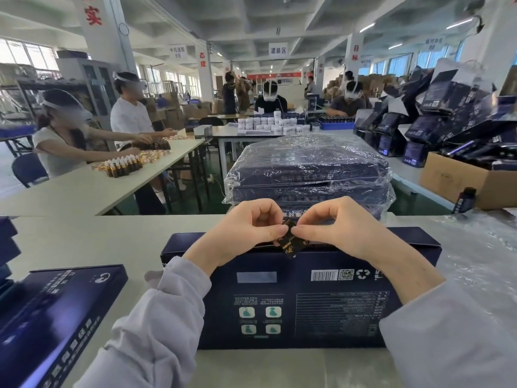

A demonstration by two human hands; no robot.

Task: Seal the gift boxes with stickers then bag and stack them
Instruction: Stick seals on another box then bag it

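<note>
Head view | left hand (246, 228) and right hand (333, 225) pinch small black-gold sticker (289, 239), frame centre | directly above flat navy cardboard gift box (293, 303) far edge

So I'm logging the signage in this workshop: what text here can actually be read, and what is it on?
"灌装区": hanging sign.
"实": red, on the left pillar.
"态度": red, on the middle pillar.
"目标": red, on the right pillar.
Print on the gift box and the sticker: too small or blurred to read.
</note>
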